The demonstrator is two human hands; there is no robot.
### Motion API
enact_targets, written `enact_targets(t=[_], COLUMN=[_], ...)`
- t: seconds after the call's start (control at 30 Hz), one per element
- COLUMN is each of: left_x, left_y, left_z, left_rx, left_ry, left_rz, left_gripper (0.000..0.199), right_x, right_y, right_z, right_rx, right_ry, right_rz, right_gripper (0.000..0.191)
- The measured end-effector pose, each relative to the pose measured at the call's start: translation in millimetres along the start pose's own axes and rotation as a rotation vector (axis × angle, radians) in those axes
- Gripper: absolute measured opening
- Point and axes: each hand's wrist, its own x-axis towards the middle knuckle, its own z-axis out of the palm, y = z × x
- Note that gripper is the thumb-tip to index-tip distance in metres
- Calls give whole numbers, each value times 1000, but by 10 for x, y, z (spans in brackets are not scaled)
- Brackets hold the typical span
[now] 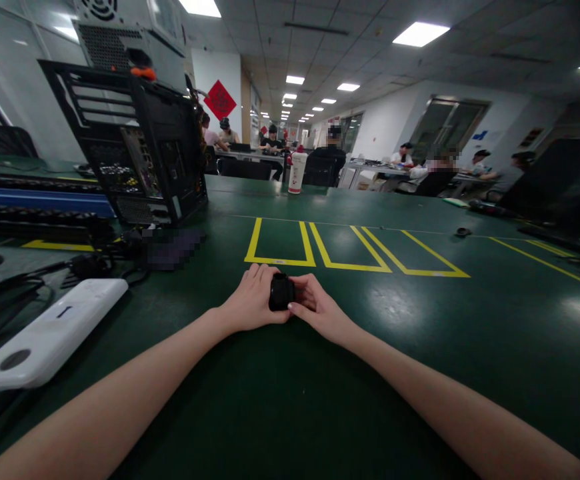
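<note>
A small black object (282, 292) with rounded edges is between my two hands, close above or on the green table (290, 393). My left hand (253, 300) wraps round its left side, thumb below and fingers behind. My right hand (323, 308) pinches its right side with thumb and fingertips. Just beyond the hands, yellow tape outlines (280, 262) mark the table top. What the object is cannot be made out.
To the left lie a white elongated device (53, 333) and black cables (0, 313). An open black computer case (155, 147) stands behind them. A paper cup (297, 173) is at the table's far edge. Several people sit at tables beyond. A small black item (463, 232) lies right.
</note>
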Motion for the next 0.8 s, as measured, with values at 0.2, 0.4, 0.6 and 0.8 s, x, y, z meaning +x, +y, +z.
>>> enact_targets(t=[0.2, 0.4, 0.6, 0.8], left_x=[1, 2, 1, 6], left_y=[13, 12, 20, 19], left_z=[-7, -11, -10, -3], left_rx=[-21, -20, -13, 5], left_ry=[-3, -8, 12, 9], left_rz=[-9, -9, 0, 1], left_gripper=[61, 61, 59, 61], right_x=[23, 27, 6, 20], right_y=[-12, -3, -7, -44], right_z=[8, 3, 10, 13], right_rx=[29, -39, 5, 49], right_ry=[73, 76, 32, 70], right_rz=[11, 64, 11, 14], right_gripper=[19, 30, 33, 20])
